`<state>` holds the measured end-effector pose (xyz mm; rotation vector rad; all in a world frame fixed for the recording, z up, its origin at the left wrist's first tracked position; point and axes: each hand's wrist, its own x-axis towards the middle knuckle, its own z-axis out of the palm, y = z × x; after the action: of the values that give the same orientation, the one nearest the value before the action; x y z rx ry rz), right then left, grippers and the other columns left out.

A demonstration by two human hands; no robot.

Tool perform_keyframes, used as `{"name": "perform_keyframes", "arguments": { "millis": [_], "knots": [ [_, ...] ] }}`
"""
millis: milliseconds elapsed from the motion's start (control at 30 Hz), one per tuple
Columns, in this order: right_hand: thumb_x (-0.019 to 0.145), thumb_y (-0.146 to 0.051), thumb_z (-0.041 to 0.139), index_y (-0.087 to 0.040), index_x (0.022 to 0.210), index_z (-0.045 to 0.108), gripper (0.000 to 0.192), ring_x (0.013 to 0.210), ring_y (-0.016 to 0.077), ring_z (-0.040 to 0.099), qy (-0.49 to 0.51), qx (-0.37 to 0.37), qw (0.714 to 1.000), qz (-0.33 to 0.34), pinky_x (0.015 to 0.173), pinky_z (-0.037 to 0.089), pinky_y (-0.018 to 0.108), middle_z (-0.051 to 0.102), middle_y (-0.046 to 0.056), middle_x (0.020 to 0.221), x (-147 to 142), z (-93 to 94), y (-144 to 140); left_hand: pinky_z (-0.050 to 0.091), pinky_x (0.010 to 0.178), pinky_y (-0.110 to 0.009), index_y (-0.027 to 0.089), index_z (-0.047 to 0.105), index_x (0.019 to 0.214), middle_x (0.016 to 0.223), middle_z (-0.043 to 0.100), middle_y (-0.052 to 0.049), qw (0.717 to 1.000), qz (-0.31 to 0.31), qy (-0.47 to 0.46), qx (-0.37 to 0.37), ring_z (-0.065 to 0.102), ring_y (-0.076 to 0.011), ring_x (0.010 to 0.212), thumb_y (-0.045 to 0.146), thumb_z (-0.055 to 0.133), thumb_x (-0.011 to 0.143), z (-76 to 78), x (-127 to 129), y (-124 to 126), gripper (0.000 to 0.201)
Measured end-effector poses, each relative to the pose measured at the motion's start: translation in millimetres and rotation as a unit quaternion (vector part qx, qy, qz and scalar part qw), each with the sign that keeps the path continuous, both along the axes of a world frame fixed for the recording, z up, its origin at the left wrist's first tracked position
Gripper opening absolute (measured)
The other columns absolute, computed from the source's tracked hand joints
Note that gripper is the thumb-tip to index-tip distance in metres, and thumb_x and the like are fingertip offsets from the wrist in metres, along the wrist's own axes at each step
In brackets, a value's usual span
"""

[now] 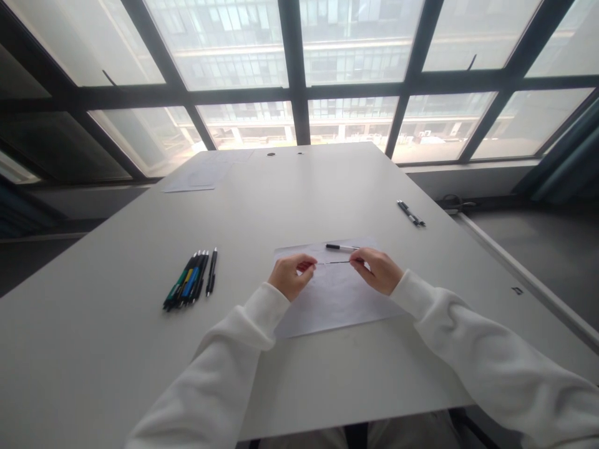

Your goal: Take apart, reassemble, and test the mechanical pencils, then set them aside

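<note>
- A thin dark refill [333, 262] runs level between the two hands, over a sheet [327, 305] on the table [116, 349]; whether it touches the sheet cannot be told.
- The left hand [291, 276] is curled, knuckles up, its thumb and forefinger pinched narrow on the left end of the refill.
- The right hand [378, 270] mirrors it, fingers bent inward and pinched on the right end; the tip itself is hidden behind the fingers.
- Both forearms come in from the lower edge in loose white sleeves [477, 355], angled toward each other, wrists low near the sheet; the elbows are cut off by the frame.
- Just beyond the right hand's fingertips lies a pen barrel [341, 248], white with a black end, on the far part of the sheet; its right end is hard to make out against the fingers.
- Well to the left of the left hand lies a row of pens [189, 280], side by side, black with green, blue and a touch of yellow, one black pen a little apart on the right.
- Far beyond and to the right of the right hand, near the table edge, lie two more dark pens [410, 213], too small to tell more.
- At the far left corner, well beyond the left hand, lies a faint paper [201, 174], pale against the table.
</note>
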<state>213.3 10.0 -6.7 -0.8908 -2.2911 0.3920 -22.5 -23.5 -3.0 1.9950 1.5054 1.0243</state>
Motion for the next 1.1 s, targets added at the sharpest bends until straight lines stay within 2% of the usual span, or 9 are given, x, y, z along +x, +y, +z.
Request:
{"name": "perform_keyframes", "arguments": {
  "millis": [267, 433, 567, 667, 733, 833, 1100],
  "knots": [
    [0.084, -0.020, 0.041, -0.017, 0.082, 0.054, 0.014, 0.065, 0.0136, 0.051, -0.002, 0.001, 1.000, 0.013, 0.067, 0.041, 0.025, 0.058, 0.004, 0.071, -4, 2.9, -3, 0.052, 0.066, -0.022, 0.017, 0.066, 0.080, 0.072, 0.069, -0.001, 1.000, -0.017, -0.009, -0.003, 0.063, -0.0117, 0.065, 0.020, 0.055, 0.073, 4.0, 8, -5, 0.014],
    [0.085, -0.022, 0.041, -0.016, 0.084, 0.055, 0.015, 0.067, 0.0140, 0.052, -0.002, -0.005, 0.999, 0.045, 0.068, 0.041, 0.026, 0.058, 0.005, 0.072, -7, 1.6, -6, 0.051, 0.068, -0.022, 0.019, 0.065, 0.083, 0.075, 0.069, -0.001, 0.999, -0.045, 0.013, 0.006, 0.063, -0.0113, 0.067, 0.021, 0.054, 0.074, 4.8, 15, -8, 0.014],
    [0.086, -0.022, 0.040, -0.016, 0.085, 0.054, 0.015, 0.066, 0.0137, 0.051, 0.003, -0.011, 0.999, 0.038, 0.067, 0.041, 0.026, 0.058, 0.005, 0.072, -7, 0.8, -6, 0.051, 0.073, -0.025, 0.018, 0.059, 0.099, 0.083, 0.068, -0.002, 0.997, -0.066, 0.034, 0.018, 0.063, -0.0129, 0.074, 0.023, 0.057, 0.072, 5.3, 11, -8, 0.027],
    [0.085, -0.022, 0.040, -0.017, 0.085, 0.054, 0.015, 0.066, 0.0133, 0.052, 0.005, -0.012, 1.000, 0.025, 0.066, 0.041, 0.025, 0.058, 0.004, 0.072, -4, 0.9, -4, 0.048, 0.080, -0.030, 0.019, 0.057, 0.105, 0.096, 0.064, -0.005, 0.992, -0.056, 0.105, 0.042, 0.060, -0.0168, 0.086, 0.026, 0.059, 0.070, 5.8, 1, -6, 0.036],
    [0.085, -0.022, 0.040, -0.017, 0.084, 0.054, 0.015, 0.065, 0.0130, 0.052, 0.005, -0.012, 1.000, 0.018, 0.066, 0.041, 0.025, 0.058, 0.004, 0.072, -2, 0.3, -2, 0.046, 0.084, -0.034, 0.020, 0.059, 0.102, 0.101, 0.061, -0.007, 0.983, -0.042, 0.170, 0.046, 0.057, -0.0202, 0.092, 0.027, 0.059, 0.068, 5.3, -6, -4, 0.035],
    [0.085, -0.023, 0.040, -0.017, 0.084, 0.054, 0.015, 0.064, 0.0129, 0.052, 0.004, -0.010, 1.000, 0.004, 0.065, 0.041, 0.024, 0.058, 0.004, 0.071, 2, -1.9, 1, 0.044, 0.084, -0.034, 0.020, 0.063, 0.093, 0.098, 0.061, -0.007, 0.971, -0.055, 0.230, 0.031, 0.056, -0.0219, 0.091, 0.027, 0.058, 0.068, 2.5, -13, -2, 0.027],
    [0.085, -0.022, 0.041, -0.017, 0.085, 0.054, 0.014, 0.064, 0.0129, 0.052, -0.005, -0.012, 1.000, -0.002, 0.065, 0.041, 0.024, 0.058, 0.003, 0.071, 3, -5.3, 4, 0.044, 0.080, -0.029, 0.021, 0.065, 0.079, 0.089, 0.061, -0.004, 0.968, -0.067, 0.237, 0.037, 0.057, -0.0183, 0.084, 0.023, 0.051, 0.073, -5.0, -13, 2, 0.015]
  ]
}}
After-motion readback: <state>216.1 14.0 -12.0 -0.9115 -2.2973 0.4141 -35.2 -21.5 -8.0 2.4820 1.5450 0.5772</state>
